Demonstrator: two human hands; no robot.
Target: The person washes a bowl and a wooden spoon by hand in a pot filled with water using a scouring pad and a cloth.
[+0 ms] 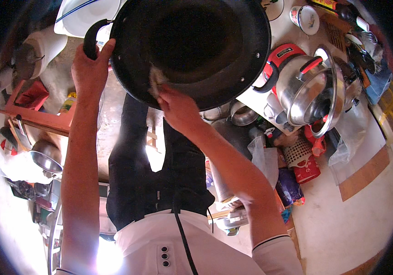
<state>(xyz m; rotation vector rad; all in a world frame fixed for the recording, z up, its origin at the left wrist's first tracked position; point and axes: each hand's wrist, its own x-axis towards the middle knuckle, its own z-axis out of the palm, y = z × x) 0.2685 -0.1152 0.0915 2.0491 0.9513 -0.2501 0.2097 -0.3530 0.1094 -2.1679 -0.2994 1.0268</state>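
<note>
A large black wok (pixel 196 44) with two loop handles is held up before me, its dark inside facing my view. My left hand (pixel 91 67) grips the black handle (pixel 92 39) on the wok's left side. Over the lower left part of the inside, my right hand (pixel 177 106) pinches a small pale cloth or pad (pixel 157 80); it is blurred, so its exact kind is unclear. The wok's other handle (pixel 270 79) on the right is free of any hand. The wok's top edge runs out of the picture.
At right stand a red appliance (pixel 285 53), a steel pot (pixel 294 70) and a glass lid (pixel 323 92). A patterned cup (pixel 308 20) lies on its side nearby. Top left are a white basin (pixel 90 20) and a white bucket (pixel 52 48). A steel bowl (pixel 47 156) sits lower left.
</note>
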